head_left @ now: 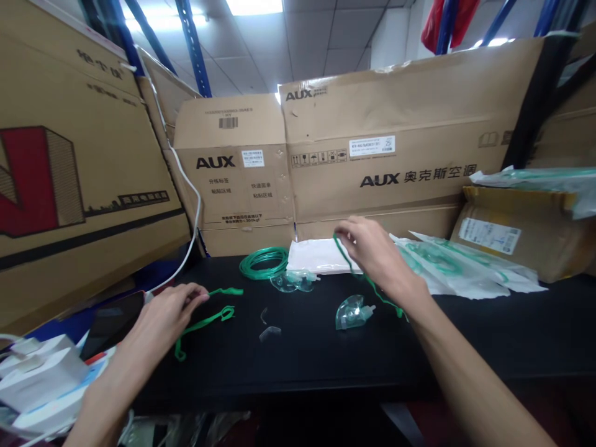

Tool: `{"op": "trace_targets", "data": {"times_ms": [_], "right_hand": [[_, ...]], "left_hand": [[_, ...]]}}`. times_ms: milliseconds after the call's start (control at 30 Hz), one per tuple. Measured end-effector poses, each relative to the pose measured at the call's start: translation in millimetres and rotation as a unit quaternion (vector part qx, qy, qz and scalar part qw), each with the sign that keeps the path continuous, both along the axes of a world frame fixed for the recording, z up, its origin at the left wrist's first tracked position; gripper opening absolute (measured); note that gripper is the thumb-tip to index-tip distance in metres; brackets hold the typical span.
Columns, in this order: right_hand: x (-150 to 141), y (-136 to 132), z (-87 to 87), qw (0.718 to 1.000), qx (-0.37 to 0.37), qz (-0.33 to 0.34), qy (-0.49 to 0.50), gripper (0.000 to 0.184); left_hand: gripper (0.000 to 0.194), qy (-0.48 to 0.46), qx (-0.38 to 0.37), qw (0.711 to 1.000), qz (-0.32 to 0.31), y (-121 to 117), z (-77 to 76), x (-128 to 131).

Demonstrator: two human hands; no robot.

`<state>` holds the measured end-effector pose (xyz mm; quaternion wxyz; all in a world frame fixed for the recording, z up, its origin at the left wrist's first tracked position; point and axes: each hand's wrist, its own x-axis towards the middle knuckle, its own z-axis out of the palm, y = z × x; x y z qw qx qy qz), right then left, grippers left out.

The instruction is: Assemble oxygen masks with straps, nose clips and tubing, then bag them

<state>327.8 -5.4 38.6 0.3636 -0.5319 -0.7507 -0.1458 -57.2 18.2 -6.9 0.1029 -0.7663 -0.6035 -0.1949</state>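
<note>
At the left of the black table, my left hand (177,307) pinches one end of a short green elastic strap (229,291). A second green strap (205,322) with looped ends lies just below those fingers. Raised over the table at centre right, my right hand (372,251) has its fingertips closed on another green strap (343,251), which hangs down behind the wrist. Below it, a clear green oxygen mask (352,313) lies on the table. Another clear mask (293,282) is farther back, touching coiled green tubing (263,264). Two small transparent pieces (270,333) lie between the hands.
Large cardboard boxes (326,180) wall off the back and the left (93,155). A white packet (316,256) and bagged green tubing (447,264) lie at the rear. A small carton (526,230) stands at right, white chargers (46,366) at front left. A white cable (193,223) hangs down.
</note>
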Motion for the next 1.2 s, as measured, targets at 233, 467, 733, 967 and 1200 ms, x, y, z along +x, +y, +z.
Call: {"op": "trace_targets", "data": {"times_ms": [233,467,733,967,1200], "right_hand": [[-1.3,-8.7,34.3,0.989,0.110,0.013,0.096,0.014],[-6.4,-10.4,34.6,0.958,0.092,0.087,0.259,0.014],[-19.1,-9.1,-33.9,0.973,-0.097,0.165,0.128,0.015],[-15.1,-18.0,-69.0,0.971,-0.148,0.165,0.089,0.022],[-27.7,-49.1,-87.9,0.986,-0.139,0.093,0.012,0.014]], "left_hand": [[0.054,-0.004,0.030,0.998,-0.046,-4.6,-4.0,28.1],[0.044,-0.076,-0.034,0.983,-0.162,-28.5,16.3,108.5],[0.035,-0.144,-0.151,0.953,-0.219,-36.8,-1.0,145.5],[0.030,-0.138,-0.212,0.949,-0.189,-44.5,8.3,144.9],[0.027,-0.128,-0.227,0.946,-0.194,-38.5,-3.4,142.7]]}}
